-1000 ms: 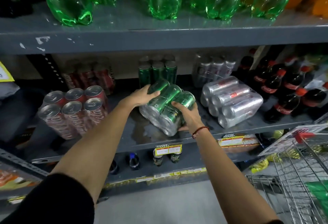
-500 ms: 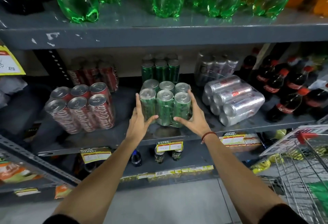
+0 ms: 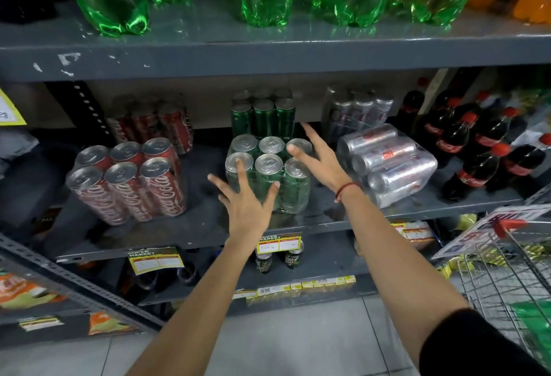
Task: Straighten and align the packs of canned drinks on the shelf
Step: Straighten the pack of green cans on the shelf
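Green can pack [image 3: 268, 177] stands upright mid-shelf [image 3: 417, 211] — heavy, slick in its plastic wrap, best gripped low on both sides; left hand [image 3: 247, 199] and right hand [image 3: 320, 156] hover spread, holding nothing.

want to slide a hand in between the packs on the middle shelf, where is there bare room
Widest bare shelf lies between the red can pack and the upright green can pack. A narrower strip runs along the front edge. It is crowded on the right, where the toppled silver can pack lies close to the cola bottles.
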A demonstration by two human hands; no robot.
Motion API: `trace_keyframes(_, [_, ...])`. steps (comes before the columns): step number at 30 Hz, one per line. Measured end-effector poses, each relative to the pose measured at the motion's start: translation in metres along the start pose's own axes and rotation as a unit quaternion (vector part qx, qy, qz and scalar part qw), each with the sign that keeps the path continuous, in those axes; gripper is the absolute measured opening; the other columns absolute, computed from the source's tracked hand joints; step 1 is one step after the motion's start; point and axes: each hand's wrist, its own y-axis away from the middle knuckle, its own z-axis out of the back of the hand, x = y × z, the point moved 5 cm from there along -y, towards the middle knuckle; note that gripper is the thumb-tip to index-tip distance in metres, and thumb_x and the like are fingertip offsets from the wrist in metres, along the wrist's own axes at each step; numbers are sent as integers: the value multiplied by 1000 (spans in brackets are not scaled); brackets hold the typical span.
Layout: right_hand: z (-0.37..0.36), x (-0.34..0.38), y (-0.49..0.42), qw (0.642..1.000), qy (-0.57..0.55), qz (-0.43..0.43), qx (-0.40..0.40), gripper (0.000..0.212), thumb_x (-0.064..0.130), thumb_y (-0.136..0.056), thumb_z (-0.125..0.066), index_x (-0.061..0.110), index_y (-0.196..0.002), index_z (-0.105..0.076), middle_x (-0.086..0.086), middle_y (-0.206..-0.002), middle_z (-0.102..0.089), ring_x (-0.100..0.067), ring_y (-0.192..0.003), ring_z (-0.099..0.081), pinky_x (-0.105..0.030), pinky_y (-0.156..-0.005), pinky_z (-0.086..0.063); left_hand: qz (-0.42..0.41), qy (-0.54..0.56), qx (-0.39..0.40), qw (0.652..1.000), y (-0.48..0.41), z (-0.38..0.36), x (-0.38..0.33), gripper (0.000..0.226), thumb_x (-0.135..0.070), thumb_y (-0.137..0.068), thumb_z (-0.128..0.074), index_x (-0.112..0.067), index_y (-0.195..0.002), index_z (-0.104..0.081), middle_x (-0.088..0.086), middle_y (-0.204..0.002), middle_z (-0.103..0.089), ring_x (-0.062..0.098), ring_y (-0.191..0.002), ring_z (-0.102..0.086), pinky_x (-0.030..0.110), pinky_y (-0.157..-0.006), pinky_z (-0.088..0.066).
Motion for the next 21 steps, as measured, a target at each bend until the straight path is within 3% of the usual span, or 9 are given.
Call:
trace_keyframes(3, [0, -9, -20, 993, 42, -57, 93, 68, 52, -83, -61, 40, -143, -30, -4, -149, -40, -22, -139, -34, -42, -116, -28, 82, 95, 52, 991, 1, -12, -13, 107, -67, -73, -56, -41, -142, 21, 25, -145, 38, 53, -140, -9, 54, -113, -20])
trace_keyframes(5, [-2, -17, -25, 991, 32, -71, 109, 63, 49, -81, -65, 41, -138, -39, -1, -143, -48, -22, -135, -40, -42, -116, -30, 104, 127, 66, 984, -1, -17, -23, 121, -63, -67, -67, -37, -141, 26, 27, -143, 41, 51, -140, -11, 49, -112, -24])
trace_keyframes(7, [-3, -21, -26, 993, 12, -74, 93, 60, 48, -79, -68, 40, -134, -45, 1, -135, -54, -19, -127, -49, -41, -113, -36, 118, 125, 70, 983, -3, -21, -29, 135, -60, -58, -76, -36, -139, 30, 28, -140, 45, 52, -140, -9, 49, -111, -27])
trace_keyframes(9, [-3, -22, -23, 995, 7, -74, 69, 60, 50, -78, -68, 38, -134, -47, 1, -131, -57, -18, -123, -52, -39, -111, -38, 113, 119, 72, 984, -9, -22, -28, 146, -57, -50, -82, -35, -138, 32, 27, -138, 47, 50, -141, 5, 50, -112, -23])
trace_keyframes(12, [-1, -22, -9, 997, 30, -69, 10, 65, 56, -80, -62, 35, -138, -43, -5, -135, -56, -22, -126, -50, -33, -109, -36, 82, 101, 112, 985, -30, -14, -20, 152, -51, -46, -87, -36, -137, 33, 23, -142, 44, 41, -143, 13, 46, -115, -16])
trace_keyframes(14, [-1, -19, 5, 996, 52, -72, -18, 67, 61, -82, -57, 35, -141, -38, -8, -139, -54, -25, -129, -47, -35, -107, -34, 50, 64, 169, 982, -51, -5, -14, 152, -51, -45, -87, -34, -138, 33, 19, -149, 35, 33, -144, 16, 45, -116, -10])
trace_keyframes(16, [-5, -16, 17, 994, 67, -76, -40, 71, 65, -81, -54, 35, -143, -34, -8, -140, -52, -27, -131, -45, -38, -108, -33, 6, 15, 224, 974, -71, 3, -8, 155, -57, -40, -86, -31, -139, 31, 10, -158, 14, 28, -146, 11, 47, -118, -6])
trace_keyframes(18, [-13, -12, 31, 991, 74, -81, -77, 79, 67, -79, -56, 30, -144, -33, -10, -139, -53, -29, -131, -46, -40, -109, -36, -35, -10, 276, 960, -85, 10, -7, 149, -54, -42, -87, -35, -143, 22, 0, -158, -14, 22, -146, -13, 46, -118, -18])
trace_keyframes(21, [-32, -2, 48, 979, 134, -75, -132, 86, 69, -78, -54, 21, -145, -31, -18, -121, -63, -35, -113, -59, -39, -92, -46, -88, -72, 326, 939, -98, 18, -6, 134, -38, -46, -82, -44, -144, 8, -3, -155, -23, 18, -138, -33, 41, -114, -30])
